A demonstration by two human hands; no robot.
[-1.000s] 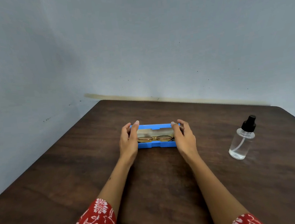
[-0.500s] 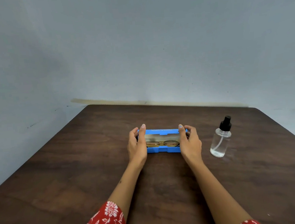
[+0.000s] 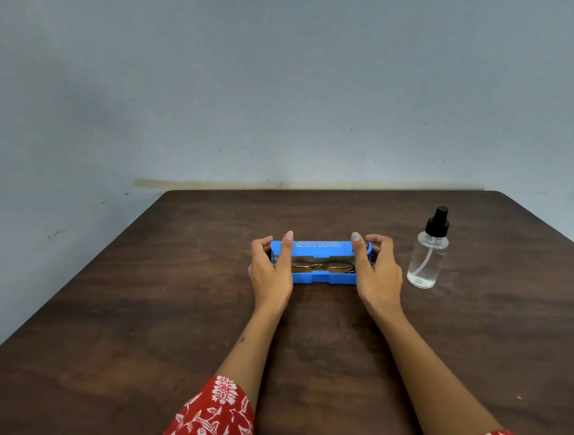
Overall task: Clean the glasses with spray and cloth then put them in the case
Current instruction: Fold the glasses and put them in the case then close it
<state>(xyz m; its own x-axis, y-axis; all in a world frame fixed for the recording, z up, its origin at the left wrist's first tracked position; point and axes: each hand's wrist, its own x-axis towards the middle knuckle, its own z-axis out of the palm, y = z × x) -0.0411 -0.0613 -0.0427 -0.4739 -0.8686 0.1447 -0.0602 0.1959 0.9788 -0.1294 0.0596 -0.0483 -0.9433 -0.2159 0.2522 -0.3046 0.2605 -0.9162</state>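
I see my left hand (image 3: 269,273) and right hand (image 3: 376,268) each with a grip clamped on an end of the blue case (image 3: 321,261), glasses (image 3: 320,267) between them, spray bottle (image 3: 427,254) just right of the right grip.

Dark brown wooden table (image 3: 150,331) with rounded far corners, pushed up against a pale blue-grey wall (image 3: 268,81), small dark specks scattered on the paint, a yellowish stain (image 3: 207,182) running along the table's far edge, soft even light
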